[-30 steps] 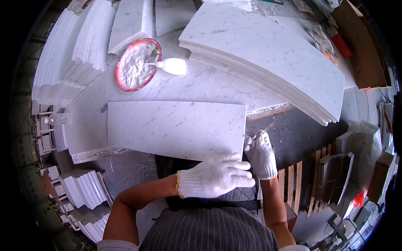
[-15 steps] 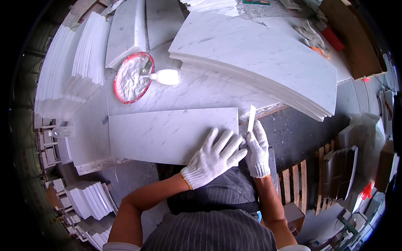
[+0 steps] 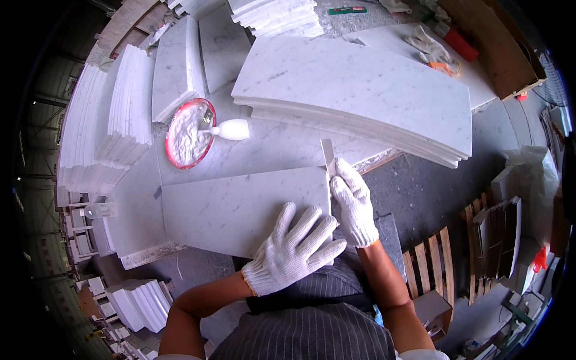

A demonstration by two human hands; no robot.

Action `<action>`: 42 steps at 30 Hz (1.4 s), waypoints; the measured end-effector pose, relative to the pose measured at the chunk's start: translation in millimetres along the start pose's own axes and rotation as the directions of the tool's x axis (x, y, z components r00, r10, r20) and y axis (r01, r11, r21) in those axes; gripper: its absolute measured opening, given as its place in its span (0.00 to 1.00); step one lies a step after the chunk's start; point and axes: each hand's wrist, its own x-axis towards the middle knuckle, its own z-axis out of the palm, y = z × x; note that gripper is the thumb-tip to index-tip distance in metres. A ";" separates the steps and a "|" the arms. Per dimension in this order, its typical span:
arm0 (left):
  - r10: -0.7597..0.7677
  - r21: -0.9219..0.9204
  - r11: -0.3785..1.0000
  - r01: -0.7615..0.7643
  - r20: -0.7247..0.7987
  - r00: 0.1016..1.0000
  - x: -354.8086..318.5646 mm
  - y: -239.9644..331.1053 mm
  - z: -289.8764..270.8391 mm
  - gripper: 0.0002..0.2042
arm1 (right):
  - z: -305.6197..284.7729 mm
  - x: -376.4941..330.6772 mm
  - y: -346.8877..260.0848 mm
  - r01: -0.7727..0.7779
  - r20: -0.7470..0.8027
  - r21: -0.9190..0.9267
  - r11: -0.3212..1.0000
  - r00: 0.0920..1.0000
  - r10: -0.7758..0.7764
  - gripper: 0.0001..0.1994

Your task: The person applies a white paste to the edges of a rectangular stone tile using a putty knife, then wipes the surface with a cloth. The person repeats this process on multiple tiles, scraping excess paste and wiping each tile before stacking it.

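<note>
A white marble slab (image 3: 240,204) with grey veins lies in front of me, its near edge close to my body. My left hand (image 3: 288,249), in a white knitted glove, rests on the slab's near right part with fingers spread. My right hand (image 3: 354,201), gloved the same way, is closed on a thin flat metal scraper (image 3: 327,153). The scraper points up and away, its lower part right beside the slab's right edge. Its grip end is hidden in the fingers.
A red-rimmed dish (image 3: 189,144) of white paste, with a white squeeze bottle (image 3: 231,129) leaning its nozzle over it, stands beyond the slab. A stack of curved marble slabs (image 3: 360,90) lies far right. Upright slabs (image 3: 129,96) line the left. A wooden pallet (image 3: 429,264) is at right.
My right hand has shifted left and a little away, bringing the scraper from off to the right up against the slab's right edge. The left hand stays on the slab. The view has tilted slightly.
</note>
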 end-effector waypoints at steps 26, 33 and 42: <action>0.035 -0.012 0.999 -0.035 0.023 0.999 -4.2 -3.0 9.6 0.28 | -3.3 -18.1 11.3 -0.047 -0.030 0.074 0.996 0.998 0.049 0.23; 0.047 -0.004 0.999 -0.047 0.024 0.999 -1.5 -4.6 8.9 0.28 | -0.9 -10.0 16.4 0.021 -0.079 0.058 0.998 0.997 -0.016 0.23; 0.056 0.023 0.998 -0.057 0.031 0.998 2.1 -8.6 11.9 0.26 | -13.4 -20.6 24.4 -0.002 -0.051 0.018 1.000 0.999 0.003 0.23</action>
